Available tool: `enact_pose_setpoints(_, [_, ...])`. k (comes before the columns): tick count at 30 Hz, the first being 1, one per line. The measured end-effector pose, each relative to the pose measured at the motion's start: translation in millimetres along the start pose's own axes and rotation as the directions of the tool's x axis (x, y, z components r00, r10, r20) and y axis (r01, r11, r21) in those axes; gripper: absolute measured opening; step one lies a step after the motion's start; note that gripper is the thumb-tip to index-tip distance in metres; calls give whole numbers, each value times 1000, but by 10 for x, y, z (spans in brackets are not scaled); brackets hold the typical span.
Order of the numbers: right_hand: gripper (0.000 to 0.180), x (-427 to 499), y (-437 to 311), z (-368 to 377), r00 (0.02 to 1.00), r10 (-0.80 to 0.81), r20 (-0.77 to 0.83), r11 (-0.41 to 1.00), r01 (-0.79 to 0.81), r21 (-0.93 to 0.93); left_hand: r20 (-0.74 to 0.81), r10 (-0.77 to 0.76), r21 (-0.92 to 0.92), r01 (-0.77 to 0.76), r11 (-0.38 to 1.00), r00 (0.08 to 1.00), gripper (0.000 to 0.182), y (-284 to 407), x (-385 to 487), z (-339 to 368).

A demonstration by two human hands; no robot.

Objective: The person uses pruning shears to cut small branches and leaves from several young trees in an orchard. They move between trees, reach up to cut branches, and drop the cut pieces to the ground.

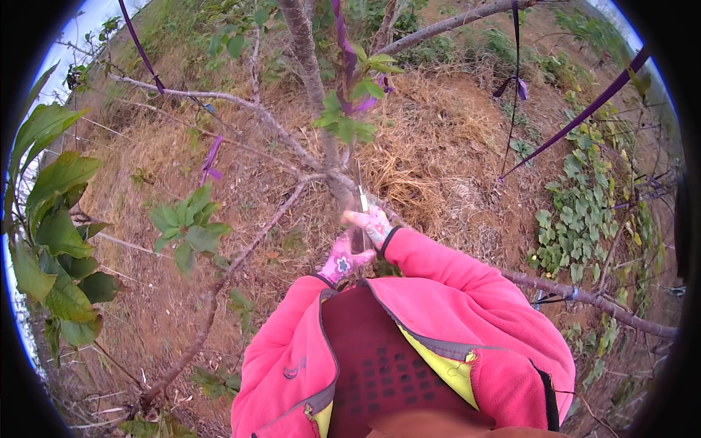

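Both hands wear pink floral work gloves and meet low in front of the chest, close to a tree trunk (311,60). My left hand (344,258) is curled beside a thin upright stem or branch; whether it grips it is hidden. My right hand (373,223), just above and to the right, has its fingers closed around a small white-and-metal object (363,199) that points upward; its kind cannot be told. Above the hands, a purple ribbon (344,41) hangs along a leafy shoot (346,123).
A bare branch (211,306) runs down to the lower left, another branch (597,304) to the right. Purple straps (583,117) stretch across the upper right. Large leaves (60,230) hang close at the left. Dry grass (411,186) and a green vine (572,213) cover the slope.
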State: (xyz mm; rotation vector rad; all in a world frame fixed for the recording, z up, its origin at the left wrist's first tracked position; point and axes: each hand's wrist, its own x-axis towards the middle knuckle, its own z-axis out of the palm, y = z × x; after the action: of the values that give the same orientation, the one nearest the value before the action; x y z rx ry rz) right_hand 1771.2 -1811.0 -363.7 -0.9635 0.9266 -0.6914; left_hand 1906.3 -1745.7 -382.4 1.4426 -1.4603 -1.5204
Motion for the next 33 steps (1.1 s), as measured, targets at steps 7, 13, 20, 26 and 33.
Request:
enact_pose_setpoints(7, [42, -167, 297, 142, 988, 49, 145, 998, -54, 32, -49, 166, -37, -168, 985, 985, 60, -58, -226, -1])
enact_pose_setpoints(13, [36, -210, 543, 24, 993, 14, 118, 994, -26, 105, 134, 26, -55, -19, 998, 991, 50, -110, -331, -56])
enact_pose_setpoints(20, [25, -307, 587, -514, 990, -21, -141, 998, 28, 51, -62, -93, -237, 76, 969, 994, 50, -330, -378, -263])
enact_pose_setpoints(26, [15, -366, 834, -1145, 905, -39, -425, 998, 14, -61, -560, 406, 571, -19, 821, 722, 46, -379, -724, -1151])
enact_pose_setpoints(33, [17, -388, 1085, -1369, 802, -190, -566, 969, 60, -240, -750, 250, 658, 658, 365, 612, 50, -378, -1146, -1847])
